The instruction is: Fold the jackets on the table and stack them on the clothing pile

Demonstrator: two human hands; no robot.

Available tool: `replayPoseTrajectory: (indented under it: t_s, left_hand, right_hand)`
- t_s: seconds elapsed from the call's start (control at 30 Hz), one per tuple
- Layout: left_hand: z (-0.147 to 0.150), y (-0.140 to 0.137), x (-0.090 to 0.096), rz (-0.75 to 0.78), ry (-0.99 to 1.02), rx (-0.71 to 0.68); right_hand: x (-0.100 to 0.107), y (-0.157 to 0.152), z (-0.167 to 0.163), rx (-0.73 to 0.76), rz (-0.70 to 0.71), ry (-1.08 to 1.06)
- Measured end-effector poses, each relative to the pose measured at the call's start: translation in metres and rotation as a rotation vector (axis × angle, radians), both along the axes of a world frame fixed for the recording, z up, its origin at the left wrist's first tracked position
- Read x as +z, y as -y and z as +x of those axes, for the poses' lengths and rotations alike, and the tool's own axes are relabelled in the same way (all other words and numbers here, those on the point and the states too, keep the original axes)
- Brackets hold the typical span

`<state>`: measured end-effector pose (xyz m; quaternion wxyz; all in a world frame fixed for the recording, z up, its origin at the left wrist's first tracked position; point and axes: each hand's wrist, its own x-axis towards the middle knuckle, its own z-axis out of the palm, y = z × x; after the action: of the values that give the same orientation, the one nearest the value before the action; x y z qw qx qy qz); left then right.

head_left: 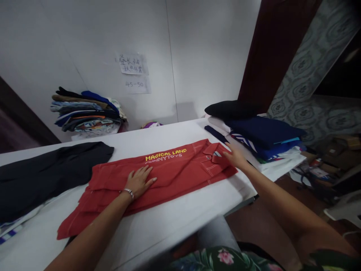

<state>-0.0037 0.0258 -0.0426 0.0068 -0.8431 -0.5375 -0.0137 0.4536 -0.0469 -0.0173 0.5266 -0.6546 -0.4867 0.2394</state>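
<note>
A red long shirt [166, 177] with white stitching lies folded lengthwise on the white table, its collar to the right. Yellow letters reading MAGICAL LAND run along its far side, with paler lettering below. My left hand [139, 181], a silver band on its wrist, rests flat on the shirt's middle with the fingers spread. At the collar end, my right hand [236, 155] touches the shirt's shoulder edge. Its visible fingers are apart, and part of the hand is hidden by its own angle.
Dark clothing [47, 173] lies to the left on the white table [191, 210]. A stack of folded clothes [87, 113] stands at the back left. Another pile, topped by dark blue garments [262, 130], sits at the right. Handwritten paper signs [134, 64] hang on the wall.
</note>
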Motion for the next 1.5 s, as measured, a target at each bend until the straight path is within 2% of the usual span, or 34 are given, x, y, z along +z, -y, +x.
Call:
replayPoseTrajectory:
  t_s: [0.07,0.2,0.33,0.47,0.67,0.93,1.03,1.13,1.23,1.33,1.37,1.43,1.5]
  left_hand:
    - [-0.001,-0.001,-0.003,0.015,0.018,-0.001]
    - [-0.002,0.001,-0.005,0.021,0.048,0.005]
    - [-0.001,0.004,-0.002,0.008,0.062,0.007]
    - [0.000,0.005,-0.001,0.018,0.087,0.012]
    - [-0.002,0.005,-0.001,0.005,0.083,0.010]
    - [-0.002,0.005,-0.001,-0.016,0.073,0.020]
    - [-0.001,0.005,-0.001,-0.016,0.076,0.014]
    - [0.000,0.006,0.000,-0.013,0.084,0.018]
    - [0.001,0.009,0.002,-0.025,0.101,0.028]
    - [0.003,0.014,0.005,-0.041,0.127,0.024]
    - [0.004,0.016,0.005,-0.044,0.135,0.022]
    - [0.004,0.018,0.005,-0.044,0.149,0.025]
    - [0.003,0.020,0.005,-0.040,0.160,0.032]
  right_hand:
    - [0.005,-0.023,-0.021,0.115,0.083,0.177]
    - [0.003,-0.083,-0.042,0.156,-0.007,0.257]
    - [-0.004,-0.132,-0.034,0.178,-0.081,0.325]
    - [-0.008,-0.153,-0.023,0.245,-0.178,0.420]
    - [-0.014,-0.161,-0.005,0.266,-0.291,0.562]
    - [-0.024,-0.162,-0.009,0.146,-0.382,0.726]
    - [-0.019,-0.159,-0.016,0.101,-0.352,0.776]
    - [-0.011,-0.149,-0.037,0.107,-0.253,0.820]
    - [-0.002,-0.136,-0.076,0.224,-0.103,0.835]
    - [-0.001,-0.125,-0.117,0.447,0.023,0.829]
    - [-0.005,-0.123,-0.128,0.529,0.015,0.839]
    - [-0.016,-0.120,-0.141,0.648,-0.090,0.898]
    - [-0.031,-0.122,-0.145,0.692,-0.223,0.981]
